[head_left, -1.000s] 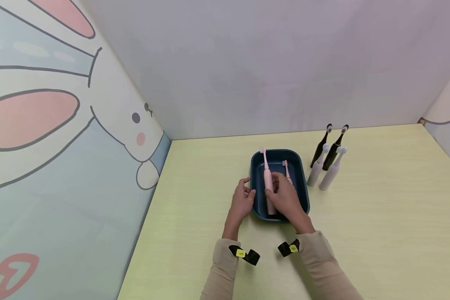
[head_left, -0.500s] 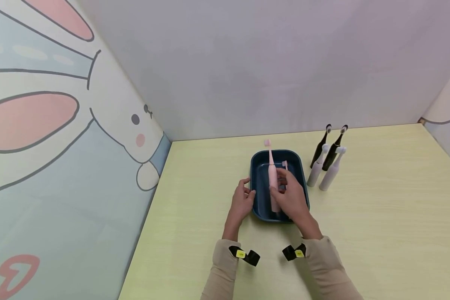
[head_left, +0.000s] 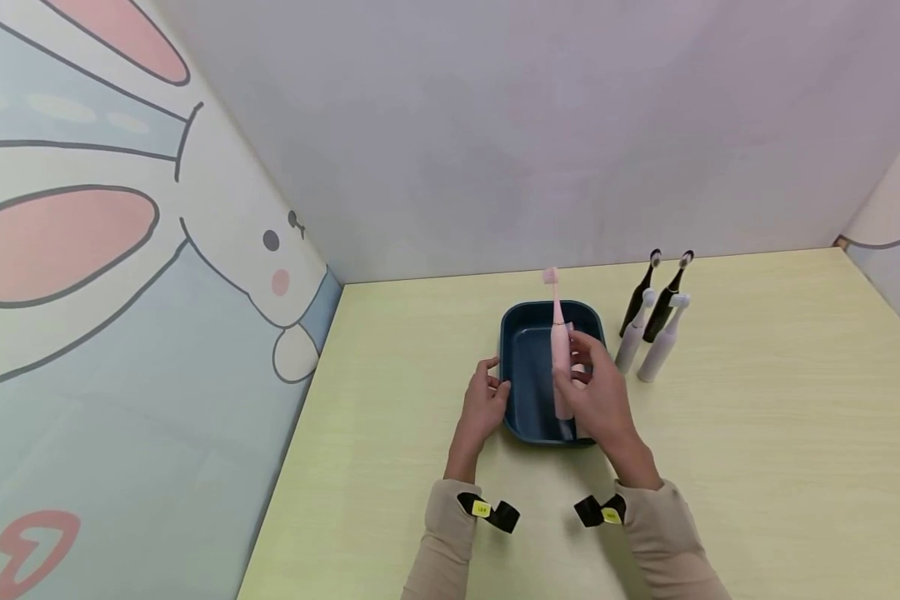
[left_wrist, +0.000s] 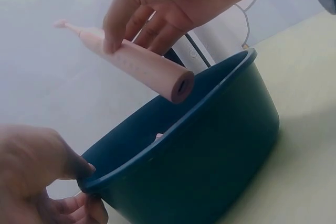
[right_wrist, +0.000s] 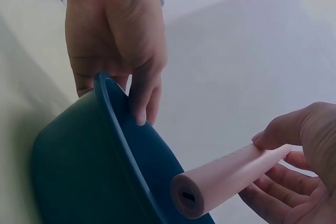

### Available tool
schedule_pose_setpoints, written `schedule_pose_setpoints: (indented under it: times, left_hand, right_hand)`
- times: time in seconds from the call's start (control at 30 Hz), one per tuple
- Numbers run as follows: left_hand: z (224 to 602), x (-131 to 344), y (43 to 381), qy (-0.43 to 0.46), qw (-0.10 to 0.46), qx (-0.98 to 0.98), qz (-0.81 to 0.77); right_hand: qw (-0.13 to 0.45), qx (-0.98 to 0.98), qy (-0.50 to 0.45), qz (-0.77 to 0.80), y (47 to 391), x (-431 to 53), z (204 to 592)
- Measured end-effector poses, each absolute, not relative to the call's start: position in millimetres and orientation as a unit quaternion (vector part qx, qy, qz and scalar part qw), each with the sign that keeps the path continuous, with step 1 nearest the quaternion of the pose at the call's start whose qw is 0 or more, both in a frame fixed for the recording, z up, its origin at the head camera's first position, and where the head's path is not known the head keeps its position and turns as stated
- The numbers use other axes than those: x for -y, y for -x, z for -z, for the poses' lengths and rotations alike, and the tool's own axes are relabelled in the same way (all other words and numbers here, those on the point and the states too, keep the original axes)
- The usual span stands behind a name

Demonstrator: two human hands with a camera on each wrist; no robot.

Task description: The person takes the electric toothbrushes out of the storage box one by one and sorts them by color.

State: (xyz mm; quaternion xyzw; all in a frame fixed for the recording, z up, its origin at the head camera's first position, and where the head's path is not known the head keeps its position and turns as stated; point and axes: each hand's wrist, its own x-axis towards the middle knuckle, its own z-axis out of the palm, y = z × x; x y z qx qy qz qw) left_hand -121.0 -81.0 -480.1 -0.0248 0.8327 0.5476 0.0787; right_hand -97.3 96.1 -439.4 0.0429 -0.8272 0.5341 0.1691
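My right hand (head_left: pixel 598 393) pinches a pink electric toothbrush (head_left: pixel 561 354) by its handle, thumb on one side and fingers on the other. The toothbrush slants over the dark blue basin (head_left: pixel 527 387), brush head pointing away and its base above the rim in the left wrist view. At the basin's left side my left hand (head_left: pixel 486 402) grips the rim, thumb inside and fingers outside, as the right wrist view (right_wrist: pixel 118 51) shows. Inside the basin a small pink bit (left_wrist: pixel 159 137) peeks above the rim; in the head view my right hand covers most of a second pink toothbrush there.
Right of the basin several electric toothbrushes stand upright close together: two black ones (head_left: pixel 662 308) behind, two pale lavender ones (head_left: pixel 658 354) in front. The light wooden table (head_left: pixel 390 400) meets a wall at the back. A rabbit drawing (head_left: pixel 255 250) covers the left wall.
My right hand has lifted the pink toothbrush up from inside the basin and moved it to the right. The left hand has stayed on the rim.
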Motion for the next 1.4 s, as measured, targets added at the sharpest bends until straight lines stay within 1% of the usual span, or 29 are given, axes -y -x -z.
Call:
schedule_pose_setpoints:
  times: [0.33, 0.53, 1.1, 1.4]
  left_hand:
    - [481.3, 81.2, 121.8, 0.026, 0.077, -0.836, -0.543]
    - [481.9, 81.3, 122.5, 0.025, 0.076, -0.837, -0.541]
    - [479.9, 81.4, 121.9, 0.024, 0.071, -0.841, -0.536]
    - [480.2, 81.3, 120.4, 0.031, 0.077, -0.841, -0.535]
  right_hand:
    - [0.181, 0.823, -0.022, -0.538, 92.3, -105.5, 439.5]
    - [0.2, 0.826, -0.003, -0.527, 90.2, -110.1, 439.2]
    - [0.313, 0.78, 0.005, -0.541, 82.2, -130.3, 439.3]
    - [0.365, 0.753, 0.036, -0.546, 75.8, -146.7, 447.6]
